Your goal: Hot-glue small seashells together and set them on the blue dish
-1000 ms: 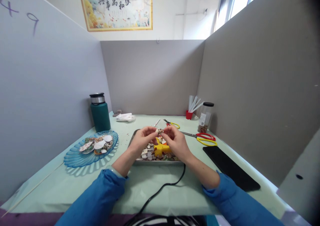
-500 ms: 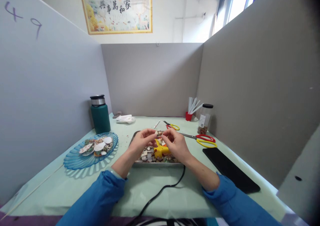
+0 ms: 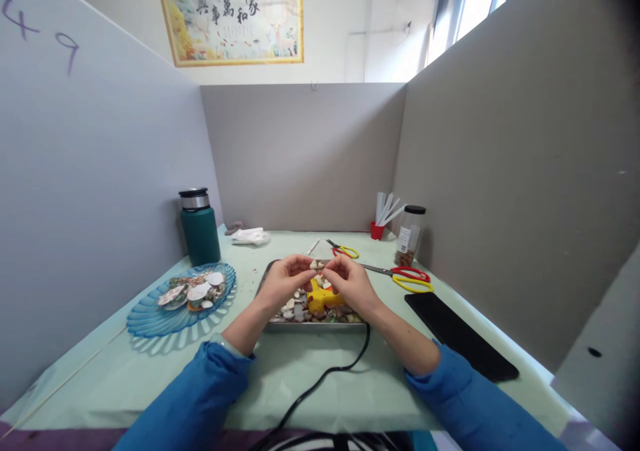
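My left hand (image 3: pixel 285 281) and my right hand (image 3: pixel 350 283) meet above a metal tray (image 3: pixel 315 325), fingertips pinched together on a small pale shell piece (image 3: pixel 317 265). The tray holds several shells and pebbles, and a yellow glue gun (image 3: pixel 323 298) lies among them. The gun's black cord (image 3: pixel 320 378) runs off the tray toward me. Both sleeves are blue.
A blue glass plate (image 3: pixel 150 318) with shells sits at left, a green thermos (image 3: pixel 199 225) behind it. Red-and-yellow scissors (image 3: pixel 407 278), smaller scissors (image 3: pixel 344 249), a black phone (image 3: pixel 460 334), a jar (image 3: pixel 410 236) and a red cup of sticks (image 3: pixel 380 228) lie at right. Partition walls surround the table.
Both hands stay pinched together over the tray; they have shifted only slightly lower. Nothing else moved.
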Tool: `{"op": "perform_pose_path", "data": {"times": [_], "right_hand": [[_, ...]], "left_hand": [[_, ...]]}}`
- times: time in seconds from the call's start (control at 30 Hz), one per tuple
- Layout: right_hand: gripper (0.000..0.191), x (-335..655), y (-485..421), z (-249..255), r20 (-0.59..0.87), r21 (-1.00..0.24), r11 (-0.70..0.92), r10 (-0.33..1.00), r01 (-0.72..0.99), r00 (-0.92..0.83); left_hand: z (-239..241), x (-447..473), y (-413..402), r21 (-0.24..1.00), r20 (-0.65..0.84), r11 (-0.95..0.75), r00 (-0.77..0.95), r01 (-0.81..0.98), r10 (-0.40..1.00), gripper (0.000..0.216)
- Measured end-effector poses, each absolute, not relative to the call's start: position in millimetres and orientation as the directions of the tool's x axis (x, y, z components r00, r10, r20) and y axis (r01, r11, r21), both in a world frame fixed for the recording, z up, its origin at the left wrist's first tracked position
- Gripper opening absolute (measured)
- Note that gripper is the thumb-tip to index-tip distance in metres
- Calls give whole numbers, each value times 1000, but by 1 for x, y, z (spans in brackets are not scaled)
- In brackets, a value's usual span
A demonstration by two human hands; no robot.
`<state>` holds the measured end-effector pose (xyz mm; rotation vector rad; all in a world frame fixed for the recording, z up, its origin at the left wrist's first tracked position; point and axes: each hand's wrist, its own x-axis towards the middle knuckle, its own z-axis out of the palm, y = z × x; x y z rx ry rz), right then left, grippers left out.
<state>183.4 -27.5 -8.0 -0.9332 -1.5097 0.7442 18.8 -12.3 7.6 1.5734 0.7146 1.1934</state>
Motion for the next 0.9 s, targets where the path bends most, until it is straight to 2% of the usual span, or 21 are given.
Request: {"op": "perform_pose_path", "data": {"times": [0.2,0.4,0.53,0.9], "right_hand": [[15,183,-27,-9,531,-827,527,847,198,-35],[18,183,-31,-7,659,-703,654,747,279,-90],[19,184,-31,-8,665,-686,664,738,298,-114],[18,184,-32,-8,669,-677,686,725,267,-165]], "left_hand": [[5,19,-10,922,382,-378,343,-80,858,32],[3,18,-8,906,410,-420,339,-48,847,31],[4,17,-8,909,390,-416,304,22,869,33],[9,18,-13,945,324,-295,309,-139,894,32]]}}
